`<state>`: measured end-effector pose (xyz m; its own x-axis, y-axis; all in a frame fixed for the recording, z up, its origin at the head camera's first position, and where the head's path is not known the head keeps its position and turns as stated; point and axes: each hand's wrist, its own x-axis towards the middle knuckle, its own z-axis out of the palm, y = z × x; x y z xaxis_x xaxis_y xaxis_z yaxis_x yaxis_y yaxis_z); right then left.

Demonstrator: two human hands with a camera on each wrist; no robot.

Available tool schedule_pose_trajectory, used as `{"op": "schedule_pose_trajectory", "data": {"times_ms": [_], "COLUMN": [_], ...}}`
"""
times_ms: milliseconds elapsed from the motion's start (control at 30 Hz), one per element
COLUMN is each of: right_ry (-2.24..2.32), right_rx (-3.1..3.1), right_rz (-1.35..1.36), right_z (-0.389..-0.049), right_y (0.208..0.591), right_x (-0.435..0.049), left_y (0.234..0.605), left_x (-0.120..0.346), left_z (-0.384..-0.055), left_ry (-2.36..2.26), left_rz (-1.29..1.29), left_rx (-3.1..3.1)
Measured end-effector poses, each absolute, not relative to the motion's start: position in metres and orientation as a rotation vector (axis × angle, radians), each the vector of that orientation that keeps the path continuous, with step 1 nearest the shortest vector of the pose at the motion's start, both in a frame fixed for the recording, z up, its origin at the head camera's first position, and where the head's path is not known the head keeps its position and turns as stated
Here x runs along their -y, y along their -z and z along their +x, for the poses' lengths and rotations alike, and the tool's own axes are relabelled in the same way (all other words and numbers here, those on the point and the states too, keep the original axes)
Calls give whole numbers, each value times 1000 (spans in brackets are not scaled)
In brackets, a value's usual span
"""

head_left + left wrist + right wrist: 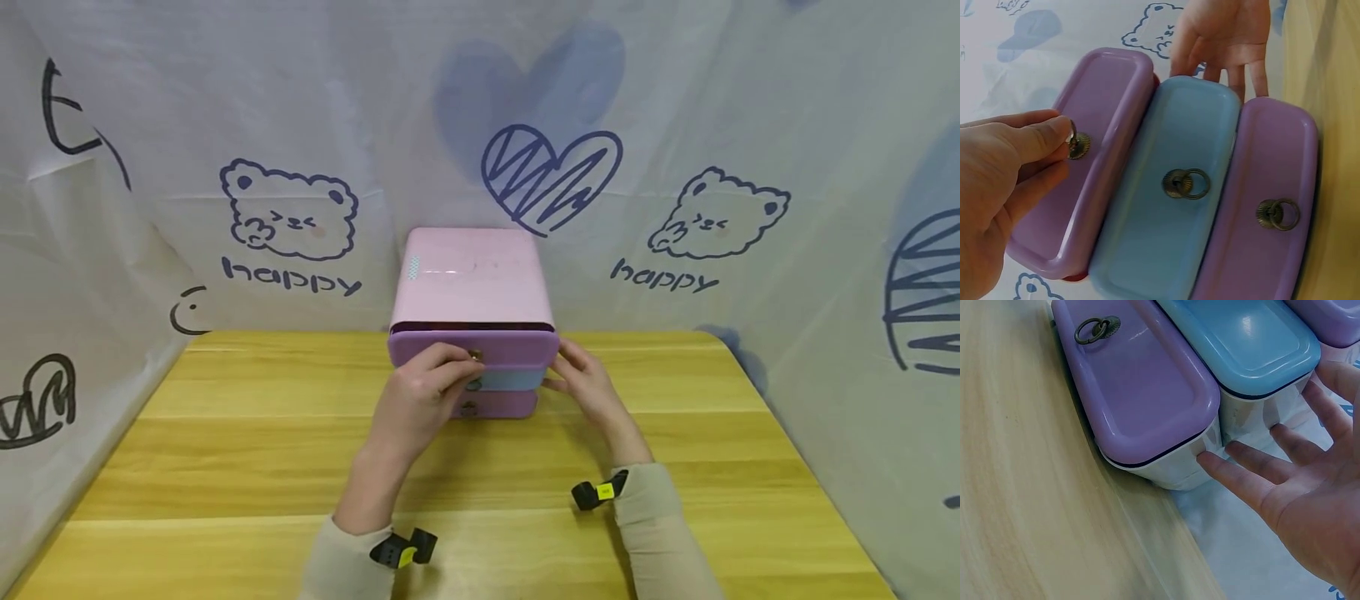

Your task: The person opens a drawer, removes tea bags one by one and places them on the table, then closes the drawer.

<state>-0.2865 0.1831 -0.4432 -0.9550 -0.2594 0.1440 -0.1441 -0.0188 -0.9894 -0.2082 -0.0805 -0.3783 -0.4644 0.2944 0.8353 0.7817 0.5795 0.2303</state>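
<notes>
pink three-drawer chest (476, 275), top drawer (517, 350) ajar, two hands in contact

head view: the chest stood at the far side of a wood-grained table (247, 467), before a creased white sheet (405, 108) printed with hearts and bears. its shell was smooth, with rounded edges. the slot above the top drawer was too dark to read. the left hand (416, 408) covered the left parts of the middle drawer (517, 380) and bottom drawer (510, 405). the right hand (588, 387) lay at the chest's right side, some fingertips out of sight.

left wrist view: thumb and forefinger were closed together on the top drawer's ring pull (1073, 130), largely hiding it; its fluted, aged-brass backplate (1080, 146) showed beside them. two matching rings hung uncovered on the lower fronts, rounded oblongs with recessed panels, which the lower edge cut off.

right wrist view: the right hand's fingers were spread, holding nothing, tips against the whitish side walls. the frame trimmed the top drawer to a corner and cropped the middle drawer's upper part.
</notes>
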Motion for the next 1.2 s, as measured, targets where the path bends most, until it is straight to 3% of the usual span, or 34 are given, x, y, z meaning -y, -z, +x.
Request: {"op": "schedule_pose_trajectory", "data": {"times_ms": [700, 1200], "right_ry": [2136, 2102], "right_rx": [-2139, -2074], "right_rz": [-356, -353], "right_z": [-286, -288], "right_y": [442, 443], "right_x": [-181, -185], "left_y": [353, 337], "left_x": [89, 86], "left_z": [-183, -160], "left_ry": [761, 647], "left_rz": [-980, -878], "left_rx": [2210, 2447]}}
